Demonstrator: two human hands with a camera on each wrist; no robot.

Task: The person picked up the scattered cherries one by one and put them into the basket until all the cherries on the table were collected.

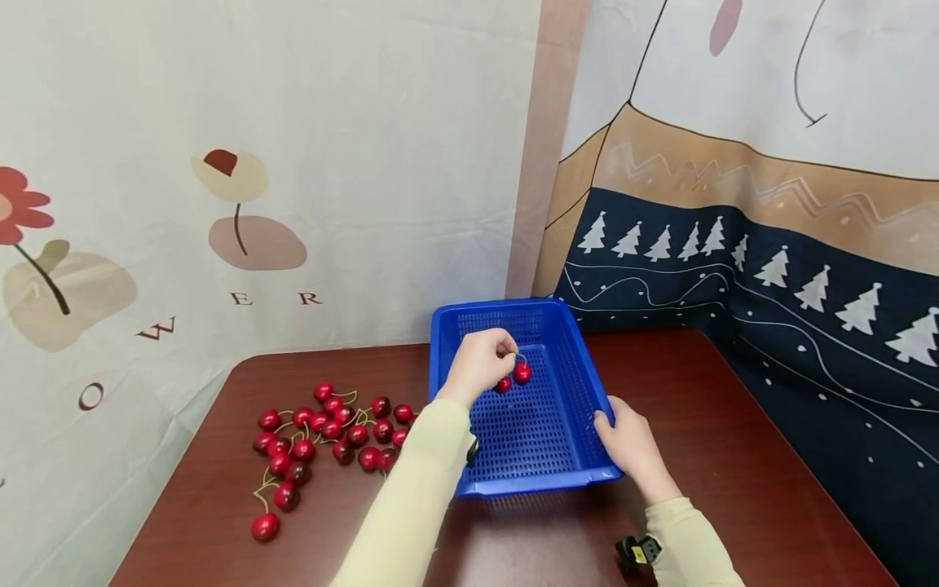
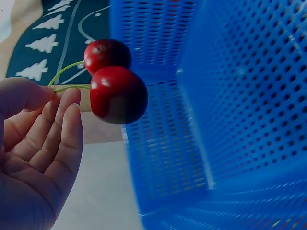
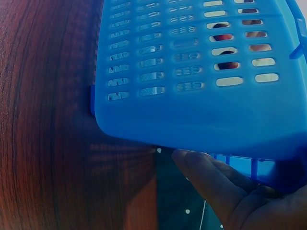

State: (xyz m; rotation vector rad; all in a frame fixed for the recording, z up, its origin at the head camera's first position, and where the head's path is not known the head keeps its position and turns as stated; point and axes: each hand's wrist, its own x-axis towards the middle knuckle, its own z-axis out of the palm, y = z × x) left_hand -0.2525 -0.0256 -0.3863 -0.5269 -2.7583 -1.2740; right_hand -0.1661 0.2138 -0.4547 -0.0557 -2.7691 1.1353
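My left hand [image 1: 478, 360] is over the blue plastic basket [image 1: 539, 484], pinching thin green stems between thumb and fingertips. From the stems hang two dark red cherries [image 2: 119, 96], one partly behind the other in the left wrist view. In the head view the cherries [image 1: 522, 372] appear against the basket's perforated inside. My right hand [image 1: 632, 447] grips the basket's right rim near the front corner, the thumb over the edge. In the right wrist view its fingers [image 3: 206, 175] lie along the basket's outer side.
Many loose cherries [image 1: 303, 449], several with stems, lie spread over the brown table [image 1: 191, 505] left of the basket; my left sleeve [image 1: 418, 497] overlaps some. A printed cloth [image 1: 367, 163] hangs behind the table, and a dark one with white trees [image 1: 770, 326] along the right.
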